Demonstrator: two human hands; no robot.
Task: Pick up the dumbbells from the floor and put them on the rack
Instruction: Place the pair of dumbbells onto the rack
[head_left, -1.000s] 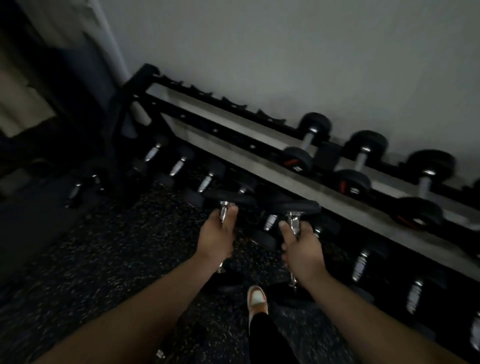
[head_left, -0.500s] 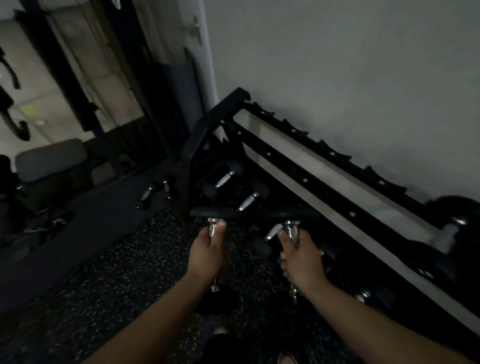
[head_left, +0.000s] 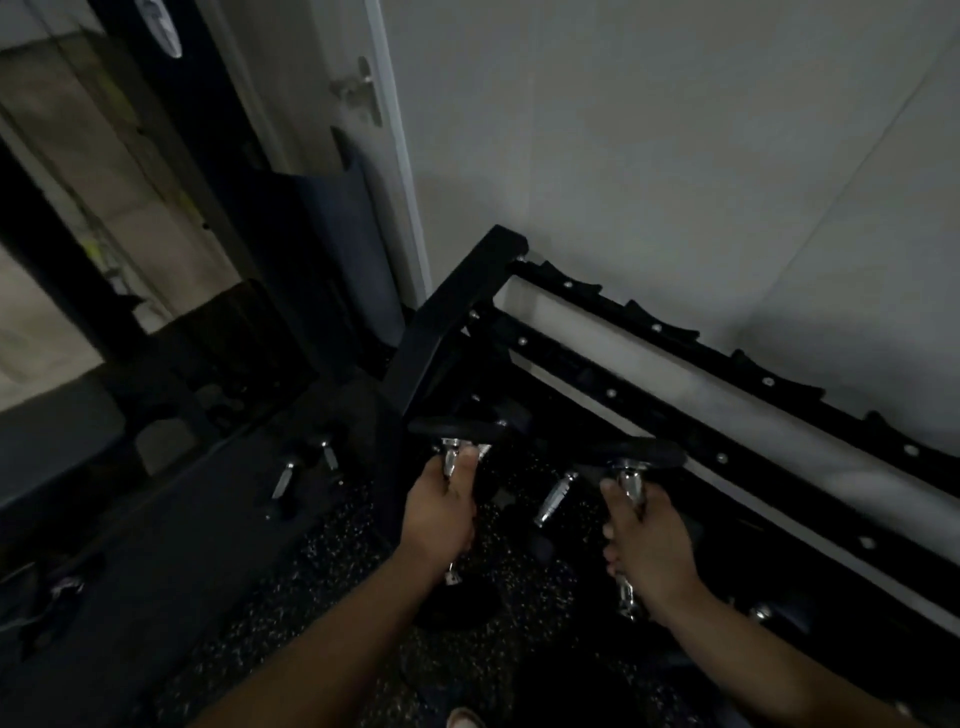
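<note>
My left hand (head_left: 441, 512) grips the chrome handle of a black dumbbell (head_left: 457, 427), held upright with its upper head at the top. In my right hand (head_left: 652, 551) is a second black dumbbell (head_left: 636, 453), also upright by its chrome handle. Both hang in front of the left end of the black rack (head_left: 571, 374), just below its empty upper tier with scalloped cradles. The lower heads of both dumbbells are mostly lost in the dark.
A dumbbell with a chrome handle (head_left: 555, 499) lies low under the rack between my hands. More dumbbells (head_left: 306, 473) lie on the dark speckled floor at the left. A door with a handle (head_left: 358, 88) stands behind the rack's end post. The tip of a shoe (head_left: 465, 719) shows at the bottom.
The view has swung left along the rack, past the loaded dumbbells to its empty left end. Both hands keep the same grip on their dumbbells.
</note>
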